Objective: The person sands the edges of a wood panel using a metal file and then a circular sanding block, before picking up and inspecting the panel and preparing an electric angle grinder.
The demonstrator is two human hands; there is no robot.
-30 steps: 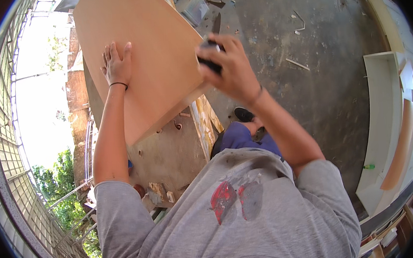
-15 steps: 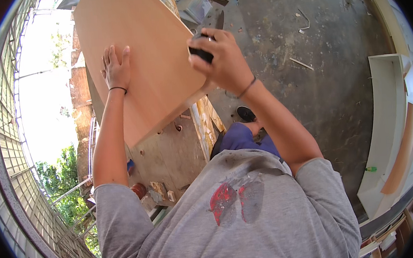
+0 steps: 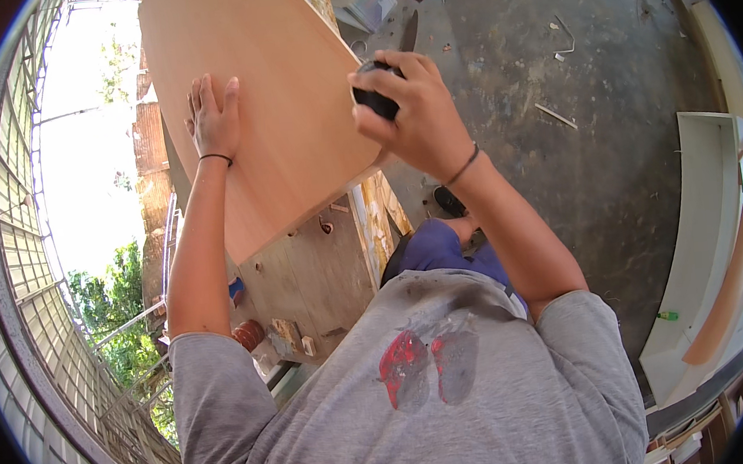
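A large light-wood panel (image 3: 293,125) with a rounded corner lies before me on a worn workbench (image 3: 310,280). Pressed flat on its face, towards the left edge, is my left hand (image 3: 216,122), fingers stretched out and holding nothing. My right hand (image 3: 424,119) wraps round a black, rounded hand tool (image 3: 376,101) at the panel's right edge, near the rounded corner. The palm and fingers cover much of this tool, and its exact kind does not show.
On the bench's near part lie a reddish-brown roll (image 3: 249,334) and small wood scraps (image 3: 287,334). A clear plastic container (image 3: 371,5) sits beyond the panel's right edge. Scraps, including a thin strip (image 3: 556,115), dot the grey floor. At right lies a long white open box (image 3: 696,198).
The whole view has shifted slightly, so the panel and floor items appear a little further right. My right hand still grips the black tool at the edge; my left hand stays flat on the panel.
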